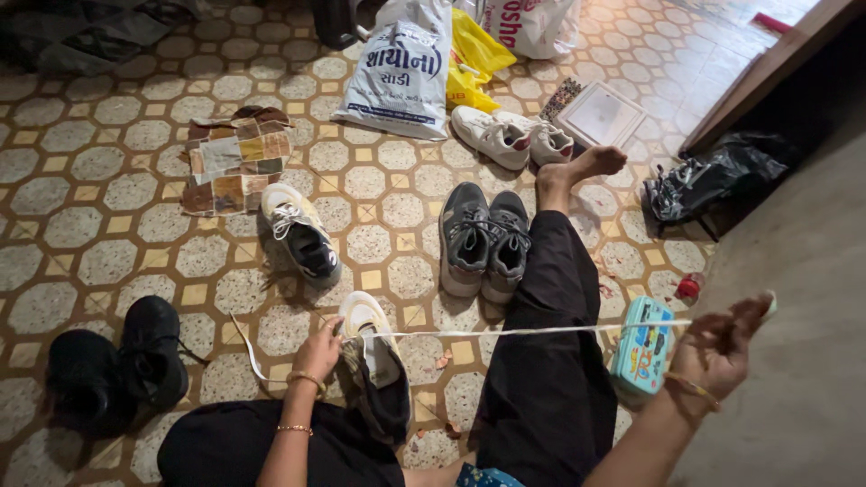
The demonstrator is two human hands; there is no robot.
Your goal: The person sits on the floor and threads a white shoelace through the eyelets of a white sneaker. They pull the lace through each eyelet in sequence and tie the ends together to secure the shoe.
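Pulling a white lace (532,331) taut, the right hand (717,347) has its grip pinched shut on the lace's far end, out beside the wall. The left hand (317,352) presses its fingers closed on the tongue end of a shoe (377,370), which lies on the person's lap with its pale toe pointing away.

The lace runs straight from that shoe across the black-trousered leg (550,361). It looks thin and flat; a hard tug could likely slip it clean out of the eyelets, or drag the shoe off the lap if the left hand loosens. The lace could also snag a small turquoise box (642,347) lying just under it, right of the shoe.

Beyond the shoe, a matching shoe (302,234) with a white rubbery sole sits alone; a grey mesh pair (485,239) stands to its right; a black pair (113,361) rests left of the shoe, all on the speckled tile floor (108,189).
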